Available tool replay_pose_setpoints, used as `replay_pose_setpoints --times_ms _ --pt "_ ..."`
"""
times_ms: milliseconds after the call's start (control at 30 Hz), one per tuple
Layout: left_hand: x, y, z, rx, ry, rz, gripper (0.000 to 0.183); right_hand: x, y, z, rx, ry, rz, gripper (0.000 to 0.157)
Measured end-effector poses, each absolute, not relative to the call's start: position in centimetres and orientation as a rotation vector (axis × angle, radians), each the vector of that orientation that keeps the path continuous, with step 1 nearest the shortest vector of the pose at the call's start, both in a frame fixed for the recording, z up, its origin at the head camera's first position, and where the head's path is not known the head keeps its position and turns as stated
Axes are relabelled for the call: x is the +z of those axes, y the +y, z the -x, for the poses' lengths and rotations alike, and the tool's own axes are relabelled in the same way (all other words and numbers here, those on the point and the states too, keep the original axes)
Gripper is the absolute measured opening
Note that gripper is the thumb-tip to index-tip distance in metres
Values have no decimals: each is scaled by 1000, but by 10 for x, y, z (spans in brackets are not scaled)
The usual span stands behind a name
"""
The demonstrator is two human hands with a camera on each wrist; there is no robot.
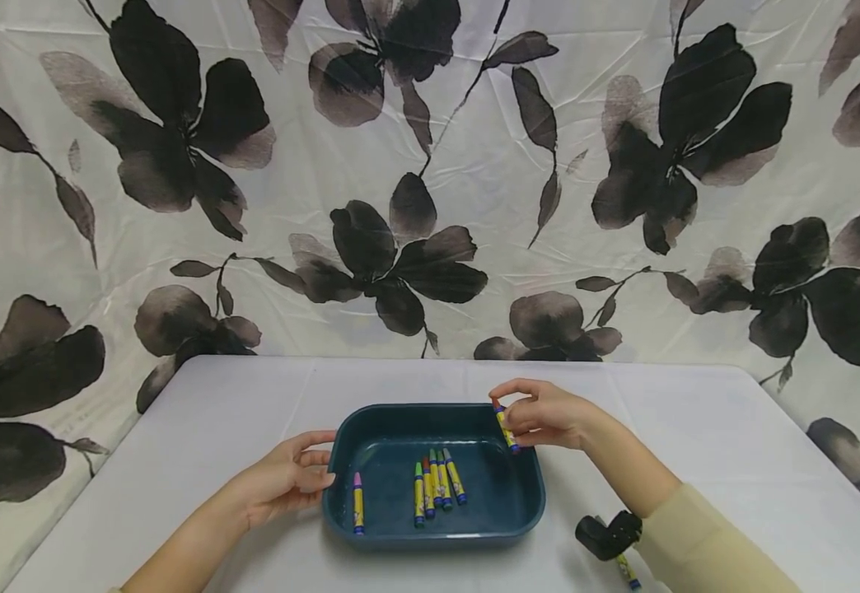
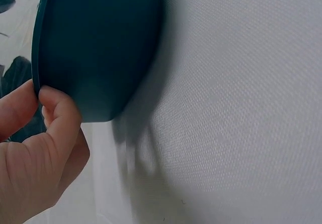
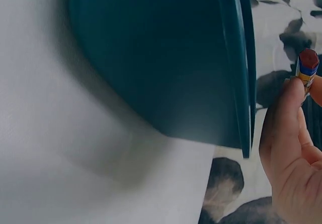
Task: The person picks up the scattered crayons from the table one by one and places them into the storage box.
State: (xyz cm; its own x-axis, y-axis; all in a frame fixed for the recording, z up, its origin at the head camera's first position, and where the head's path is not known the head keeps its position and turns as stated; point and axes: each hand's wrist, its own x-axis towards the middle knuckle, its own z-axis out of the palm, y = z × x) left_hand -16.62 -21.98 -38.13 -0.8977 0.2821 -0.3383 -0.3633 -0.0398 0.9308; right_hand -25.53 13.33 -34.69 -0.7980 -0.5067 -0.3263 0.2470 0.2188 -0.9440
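A dark teal rectangular tub (image 1: 430, 539) stands on the table. My left hand (image 1: 285, 478) pinches its left rim between thumb and fingers, also seen in the left wrist view, where the tub's outer wall (image 2: 100, 48) fills the top. My right hand (image 1: 552, 416) holds a red crayon (image 1: 506, 427) with a yellow and blue wrapper above the tub's right end. In the right wrist view the crayon's end (image 3: 308, 60) sticks out past the fingers. Inside the tub, a pink crayon (image 1: 358, 502) lies at the left, and several green, red and yellowish crayons (image 1: 430, 486) lie side by side near the middle.
Another crayon (image 1: 628, 571) lies on the white-covered table (image 1: 282, 560), partly hidden beneath the black wrist camera (image 1: 608, 535) on the right arm. Behind the table hangs a white cloth (image 1: 519, 181) with dark flowers.
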Motion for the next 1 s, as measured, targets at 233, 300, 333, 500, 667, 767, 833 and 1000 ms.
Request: replay_pose_setpoints --times_ms 233,300,333,500,667,767,833,1000 --pt "-382 -219 166 1996 1798 87 73 -351 122 254 -1618 1855 271 53" --pt "-382 -218 166 1999 1794 92 74 -353 119 253 -1621 1842 287 53" --pt "-382 -218 166 2000 1793 96 74 -354 118 253 -1621 1840 294 52" --pt "-381 -219 167 2010 1775 93 75 -359 109 253 -1608 1844 307 52" --pt "-380 -220 167 2017 1760 73 74 -364 98 250 -1594 1872 299 52" --pt "-380 -220 167 2013 1759 65 74 -368 92 247 -1576 1895 290 51" --pt "-380 -220 167 2011 1759 62 74 -371 89 245 -1564 1915 278 50" --pt "-382 -220 167 2013 1748 53 75 -381 81 240 -1547 1958 235 47"
